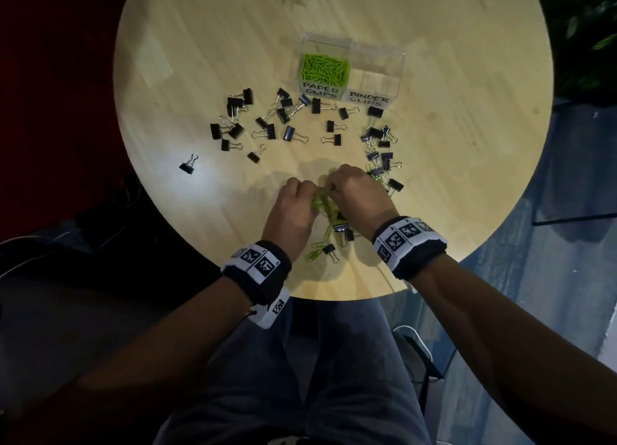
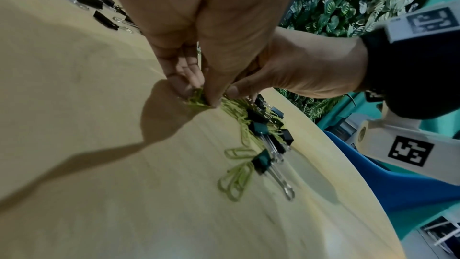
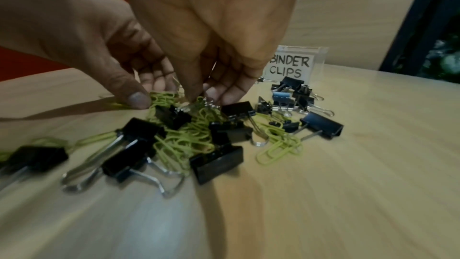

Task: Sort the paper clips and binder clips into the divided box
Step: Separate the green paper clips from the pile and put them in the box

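Note:
A tangle of green paper clips (image 1: 321,200) mixed with black binder clips (image 1: 341,227) lies near the table's front edge. My left hand (image 1: 295,197) pinches a bunch of the green paper clips (image 2: 196,98) against the wood. My right hand (image 1: 352,189) meets it from the right, and its fingertips (image 3: 196,94) pinch into the same green tangle (image 3: 189,137), beside a binder clip's silver handle. The clear divided box (image 1: 352,42) stands farther back. Its PAPER CLIPS side (image 1: 325,67) is full of green clips, and its BINDER CLIPS side (image 1: 377,65) holds nothing.
Several black binder clips (image 1: 267,124) are scattered over the round wooden table (image 1: 450,177) between my hands and the box, with more in a strip to the right (image 1: 380,144). One lone clip (image 1: 188,166) lies far left. Leafy plants (image 1: 587,27) stand beyond the table's right side.

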`<act>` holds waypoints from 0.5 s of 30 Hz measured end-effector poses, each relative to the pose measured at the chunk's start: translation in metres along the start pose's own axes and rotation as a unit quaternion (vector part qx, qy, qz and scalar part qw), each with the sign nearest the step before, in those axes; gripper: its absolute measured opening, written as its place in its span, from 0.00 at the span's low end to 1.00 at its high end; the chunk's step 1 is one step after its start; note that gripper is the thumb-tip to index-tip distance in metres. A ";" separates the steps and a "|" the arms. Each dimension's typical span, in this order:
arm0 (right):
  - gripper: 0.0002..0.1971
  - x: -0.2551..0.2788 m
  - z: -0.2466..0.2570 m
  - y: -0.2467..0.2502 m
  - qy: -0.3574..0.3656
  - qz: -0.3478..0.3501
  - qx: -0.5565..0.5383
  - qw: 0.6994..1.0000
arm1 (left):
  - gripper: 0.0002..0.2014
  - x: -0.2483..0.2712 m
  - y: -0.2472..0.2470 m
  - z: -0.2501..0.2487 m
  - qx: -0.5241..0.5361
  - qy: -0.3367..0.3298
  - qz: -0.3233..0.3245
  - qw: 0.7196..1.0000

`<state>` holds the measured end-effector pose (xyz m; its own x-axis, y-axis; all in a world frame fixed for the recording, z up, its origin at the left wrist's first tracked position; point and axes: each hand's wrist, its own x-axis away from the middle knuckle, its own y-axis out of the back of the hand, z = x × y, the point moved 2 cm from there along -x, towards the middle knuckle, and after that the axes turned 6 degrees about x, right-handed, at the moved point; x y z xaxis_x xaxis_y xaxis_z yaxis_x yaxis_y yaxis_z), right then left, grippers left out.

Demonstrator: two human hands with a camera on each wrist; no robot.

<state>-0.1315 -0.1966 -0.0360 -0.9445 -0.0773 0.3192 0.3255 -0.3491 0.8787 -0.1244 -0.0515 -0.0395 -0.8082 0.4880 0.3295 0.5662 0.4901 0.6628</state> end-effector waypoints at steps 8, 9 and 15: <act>0.04 -0.014 -0.003 0.047 -0.101 -0.105 -0.232 0.962 | 0.09 -0.012 0.011 0.008 0.031 -0.016 0.020 0.999; 0.04 -0.020 -0.002 0.059 -0.113 -0.129 -0.268 0.948 | 0.08 -0.012 0.014 0.009 0.044 -0.020 0.018 0.999; 0.05 -0.094 -0.007 0.112 -0.141 -0.266 -0.320 0.898 | 0.06 -0.019 0.047 -0.013 0.111 -0.031 -0.012 0.993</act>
<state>-0.0063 -0.2347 0.0297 -0.8807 0.4683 0.0709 -0.3464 -0.7390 0.5779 -0.0844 -0.0467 -0.0061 -0.8142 0.5143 0.2693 0.5743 0.6454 0.5037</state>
